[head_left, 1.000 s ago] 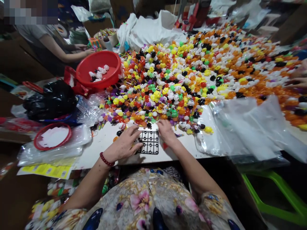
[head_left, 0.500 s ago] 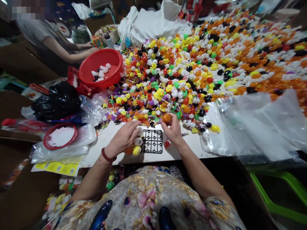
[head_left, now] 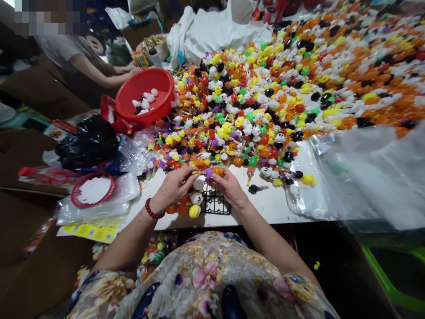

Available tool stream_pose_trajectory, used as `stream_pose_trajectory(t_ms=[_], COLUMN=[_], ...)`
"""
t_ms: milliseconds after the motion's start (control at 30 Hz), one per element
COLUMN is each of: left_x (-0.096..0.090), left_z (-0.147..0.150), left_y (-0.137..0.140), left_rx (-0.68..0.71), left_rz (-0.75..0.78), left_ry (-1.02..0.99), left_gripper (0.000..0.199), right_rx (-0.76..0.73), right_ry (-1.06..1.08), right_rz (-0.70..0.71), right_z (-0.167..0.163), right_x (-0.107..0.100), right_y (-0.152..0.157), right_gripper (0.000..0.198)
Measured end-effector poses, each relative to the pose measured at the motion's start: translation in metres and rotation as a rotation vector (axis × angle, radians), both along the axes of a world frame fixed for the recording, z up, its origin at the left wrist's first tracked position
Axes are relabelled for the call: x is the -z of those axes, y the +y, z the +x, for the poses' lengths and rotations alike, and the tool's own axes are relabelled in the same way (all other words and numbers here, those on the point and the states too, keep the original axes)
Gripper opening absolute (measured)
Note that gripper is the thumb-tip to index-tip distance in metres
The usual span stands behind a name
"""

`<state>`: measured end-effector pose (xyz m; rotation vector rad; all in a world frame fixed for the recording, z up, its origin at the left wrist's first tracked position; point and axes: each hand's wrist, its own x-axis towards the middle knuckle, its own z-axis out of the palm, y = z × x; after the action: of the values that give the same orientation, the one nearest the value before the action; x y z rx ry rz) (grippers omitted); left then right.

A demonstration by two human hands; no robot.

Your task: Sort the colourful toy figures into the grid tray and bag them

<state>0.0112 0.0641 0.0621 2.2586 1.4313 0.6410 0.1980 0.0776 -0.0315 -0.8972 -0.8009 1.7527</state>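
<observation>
Between my hands is a small plastic toy with an orange head (head_left: 218, 171), a purple collar and a thin colourful stem. My left hand (head_left: 175, 187) pinches its stem end, while my right hand (head_left: 231, 188) grips the orange head. Just below them a black plastic grid frame (head_left: 217, 204) lies flat on the white tabletop, partly covered by my right hand. Along the grid's left side sit a white panda-faced head (head_left: 197, 198), a yellow head (head_left: 195, 211) and orange heads (head_left: 183, 208), partly behind my left hand.
A wide heap of colourful plastic heads (head_left: 239, 119) covers the table beyond. Left stand a red basin (head_left: 166, 99), a small red basket (head_left: 111, 195) and a black plastic bag (head_left: 89, 144). Clear plastic bags (head_left: 361, 186) lie right. A co-worker's arm (head_left: 96, 77) reaches in behind the basin.
My hands have come together above the grid. My left hand now grips the stem of the orange-headed toy. The red piece beside my right hand no longer shows. The view has shifted slightly.
</observation>
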Motion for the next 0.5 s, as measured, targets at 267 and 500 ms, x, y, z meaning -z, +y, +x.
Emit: stream_pose_trajectory(t_ms=[267, 500], left_x=[-0.009, -0.005], left_z=[-0.007, 0.002], left_y=[0.019, 0.051], left_rx=[0.178, 0.366], left_rz=[0.233, 0.139], left_ry=[0.437, 0.628], left_gripper=[0.024, 0.019], right_rx=[0.117, 0.03], right_ry=[-0.699, -0.916], right_rz=[0.484, 0.645], right_z=[0.026, 0.03], right_x=[0.022, 0.033], right_y=[-0.009, -0.034], right_gripper=[0.022, 0.016])
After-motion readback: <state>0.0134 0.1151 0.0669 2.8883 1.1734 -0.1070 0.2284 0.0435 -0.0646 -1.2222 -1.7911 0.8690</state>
